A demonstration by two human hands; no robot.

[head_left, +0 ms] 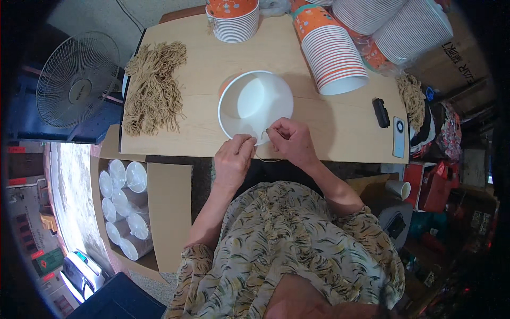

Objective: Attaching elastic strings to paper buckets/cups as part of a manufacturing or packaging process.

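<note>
I have a white paper bucket (256, 103) lying tipped on the pale wooden table (340, 122), its round open mouth turned up toward me and its long axis running away from me toward the far edge; an orange printed outside shows at its upper left. Its inside is smooth and plain white, the rim rolled thin. My left hand (232, 159) sits at the near rim, fingers pinched together on the rim's edge. My right hand (289, 141) is just beside it, thumb and forefinger closed on a thin tan string (268, 158) that loops down below the rim between both hands. A heap of the same fibrous tan cords (154, 87) lies at the table's left. Ribbed stacks of orange-and-white cups (332, 50) lean at the far right.
</note>
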